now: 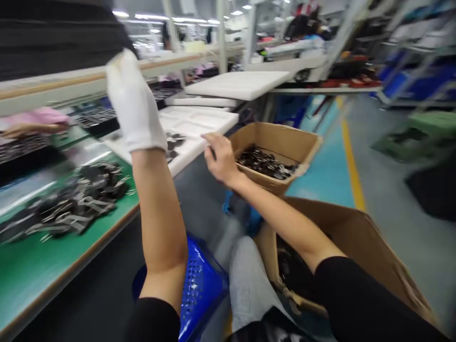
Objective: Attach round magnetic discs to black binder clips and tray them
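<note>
My left hand [133,102], in a white glove, is raised at upper left in front of the shelf edge. Its fingers are blurred, so whether they hold anything is unclear. Bare and lower, my right hand [221,159] has its fingers closed at the near right edge of a white foam tray [210,121]. Several dark flat pieces [174,141] lie in the tray's near part, partly hidden by my left wrist. Another white foam tray [238,83] sits behind it. To the left, a pile of dark and grey metal-like parts [85,194] rests on the green tabletop [81,251].
A cardboard box [299,140] with small dark parts stands beyond my right hand. A larger open box [370,247] is under my right forearm. A blue plastic stool or basket [201,285] is below. Another person's hand [35,129] shows at far left.
</note>
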Motion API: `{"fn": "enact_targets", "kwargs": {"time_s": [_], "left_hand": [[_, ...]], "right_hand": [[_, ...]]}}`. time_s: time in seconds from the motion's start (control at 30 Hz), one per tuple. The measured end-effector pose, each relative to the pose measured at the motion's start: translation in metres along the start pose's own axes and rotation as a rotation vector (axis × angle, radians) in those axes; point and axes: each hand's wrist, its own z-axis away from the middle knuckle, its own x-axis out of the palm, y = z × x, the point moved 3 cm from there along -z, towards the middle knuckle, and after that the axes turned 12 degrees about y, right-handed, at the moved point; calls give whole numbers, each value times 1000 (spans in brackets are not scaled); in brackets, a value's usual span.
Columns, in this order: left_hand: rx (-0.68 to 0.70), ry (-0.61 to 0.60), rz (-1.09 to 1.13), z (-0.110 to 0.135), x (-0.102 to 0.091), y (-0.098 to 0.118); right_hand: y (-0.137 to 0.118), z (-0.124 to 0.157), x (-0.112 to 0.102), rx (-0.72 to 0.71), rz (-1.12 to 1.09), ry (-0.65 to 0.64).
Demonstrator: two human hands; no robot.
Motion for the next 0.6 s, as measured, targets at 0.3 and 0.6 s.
{"fn": "enact_targets", "kwargs": {"time_s": [0.3, 0.6], "left_hand": [[196, -798, 471, 433, 161, 22], [603, -1306, -273, 681, 202, -55]], "right_hand": [[74, 294, -325, 489, 914, 398], [53, 604, -673, 1616, 1596, 566]]}}
